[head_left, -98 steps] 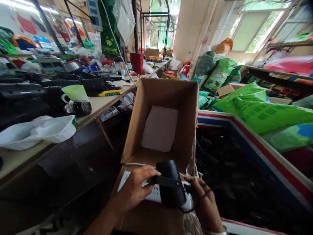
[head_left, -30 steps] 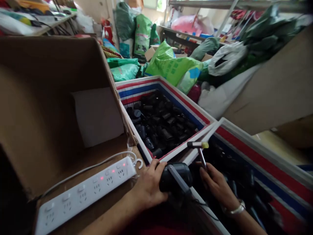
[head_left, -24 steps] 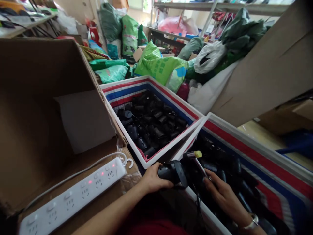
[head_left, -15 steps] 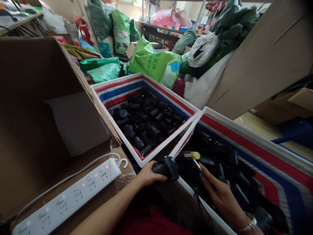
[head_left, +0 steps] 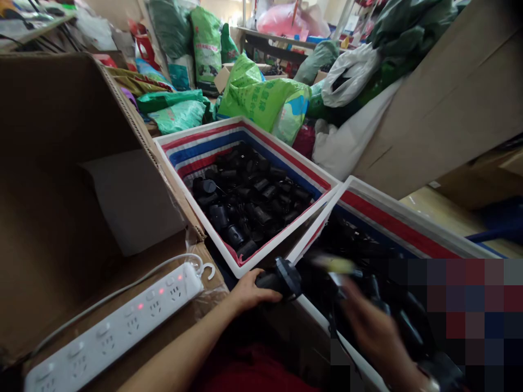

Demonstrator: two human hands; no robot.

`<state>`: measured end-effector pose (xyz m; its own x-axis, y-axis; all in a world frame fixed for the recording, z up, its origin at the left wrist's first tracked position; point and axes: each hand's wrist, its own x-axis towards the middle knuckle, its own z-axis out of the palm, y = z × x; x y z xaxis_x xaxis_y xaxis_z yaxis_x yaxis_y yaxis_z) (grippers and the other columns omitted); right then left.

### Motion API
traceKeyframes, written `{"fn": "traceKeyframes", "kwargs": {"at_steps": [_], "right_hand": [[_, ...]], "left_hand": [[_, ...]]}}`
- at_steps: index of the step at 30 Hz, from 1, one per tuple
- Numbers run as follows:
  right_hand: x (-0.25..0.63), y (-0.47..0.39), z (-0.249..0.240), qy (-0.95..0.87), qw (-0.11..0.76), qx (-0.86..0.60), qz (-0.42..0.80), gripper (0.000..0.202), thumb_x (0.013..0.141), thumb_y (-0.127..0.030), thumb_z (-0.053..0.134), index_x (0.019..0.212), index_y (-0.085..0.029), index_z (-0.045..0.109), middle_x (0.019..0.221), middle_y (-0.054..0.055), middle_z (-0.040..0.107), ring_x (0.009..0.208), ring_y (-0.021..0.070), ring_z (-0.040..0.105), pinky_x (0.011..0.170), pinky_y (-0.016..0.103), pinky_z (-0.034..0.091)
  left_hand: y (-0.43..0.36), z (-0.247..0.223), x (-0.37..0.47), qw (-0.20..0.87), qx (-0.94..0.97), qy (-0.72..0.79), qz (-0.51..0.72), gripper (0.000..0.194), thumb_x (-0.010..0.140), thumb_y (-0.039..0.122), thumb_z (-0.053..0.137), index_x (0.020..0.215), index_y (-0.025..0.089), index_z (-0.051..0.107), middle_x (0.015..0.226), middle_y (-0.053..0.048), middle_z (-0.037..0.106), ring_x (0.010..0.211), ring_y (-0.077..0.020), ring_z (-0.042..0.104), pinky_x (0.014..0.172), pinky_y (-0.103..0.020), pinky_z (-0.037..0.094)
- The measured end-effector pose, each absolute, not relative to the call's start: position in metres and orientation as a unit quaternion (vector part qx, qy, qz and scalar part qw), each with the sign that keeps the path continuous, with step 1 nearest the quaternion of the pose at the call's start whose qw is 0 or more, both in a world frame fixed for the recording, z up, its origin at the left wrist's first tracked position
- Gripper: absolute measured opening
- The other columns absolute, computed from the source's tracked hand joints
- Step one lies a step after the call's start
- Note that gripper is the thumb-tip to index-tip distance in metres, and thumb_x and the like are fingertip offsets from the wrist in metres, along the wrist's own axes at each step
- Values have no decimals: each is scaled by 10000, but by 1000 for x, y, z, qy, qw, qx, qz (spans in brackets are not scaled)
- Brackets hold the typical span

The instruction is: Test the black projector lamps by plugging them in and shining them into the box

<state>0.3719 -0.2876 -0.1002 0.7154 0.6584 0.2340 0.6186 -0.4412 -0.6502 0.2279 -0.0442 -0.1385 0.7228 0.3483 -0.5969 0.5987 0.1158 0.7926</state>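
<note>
Near the bottom centre, my left hand (head_left: pixel 249 291) is wrapped round a black cylindrical device (head_left: pixel 280 279) with a wider ring-like end. To its right, my right hand (head_left: pixel 368 321) is blurred by motion and holds a small hammer (head_left: pixel 337 265) with a yellowish tip on its metal head. The hammer head is a short way right of the black device, apart from it. Below the hammer hangs a thin black cable (head_left: pixel 337 332). Both hands are over the near edge of the right white-rimmed bin (head_left: pixel 314 313), which holds dark parts (head_left: pixel 376 288).
Another white-rimmed bin (head_left: pixel 241 270) with a striped lining holds black cylindrical parts (head_left: pixel 261 215). At left are a white power strip (head_left: pixel 118 326) with red lights and an open cardboard box (head_left: pixel 61 163). Green bags (head_left: pixel 257 98) lie behind; a large board (head_left: pixel 441 98) leans at right.
My right hand and the hammer have moved slightly right and are now blurred. My left hand keeps hold of the black device. The whole view has shifted a little.
</note>
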Motion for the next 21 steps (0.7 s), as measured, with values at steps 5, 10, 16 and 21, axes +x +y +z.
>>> {"fn": "traceKeyframes", "kwargs": {"at_steps": [5, 10, 16, 21], "right_hand": [[372, -287, -131, -368, 292, -861, 196, 484, 908, -360, 433, 1365, -199, 436, 1301, 58, 566, 1174, 246, 548, 997, 381, 464], [377, -266, -108, -249, 316, -886, 231, 573, 799, -539, 479, 1139, -89, 578, 933, 132, 703, 836, 283, 666, 759, 413, 551], [357, -251, -80, -239, 468, -795, 301, 681, 569, -573, 717, 1092, -173, 544, 1149, 138, 621, 940, 293, 608, 705, 354, 524], [323, -232, -80, -269, 507, -781, 248, 890, 473, -482, 839, 1213, -210, 427, 1131, 105, 599, 1010, 299, 576, 824, 389, 505]], "left_hand": [[-45, -144, 227, 644, 676, 349, -79, 640, 463, 361, 817, 1034, 152, 617, 882, -32, 640, 893, -273, 601, 774, -318, 479], [-49, -139, 220, 624, 717, 310, 0, 708, 466, 265, 816, 1111, 150, 547, 1020, -63, 612, 994, -282, 568, 920, -388, 432], [-60, -109, 213, 541, 791, 245, 147, 669, 516, 174, 763, 1122, 163, 482, 1116, -91, 500, 1078, -277, 497, 996, -442, 386], [-70, -101, 211, 413, 850, 235, 226, 709, 551, 198, 780, 1169, 146, 436, 1150, -144, 460, 1096, -332, 511, 949, -523, 447]]}}
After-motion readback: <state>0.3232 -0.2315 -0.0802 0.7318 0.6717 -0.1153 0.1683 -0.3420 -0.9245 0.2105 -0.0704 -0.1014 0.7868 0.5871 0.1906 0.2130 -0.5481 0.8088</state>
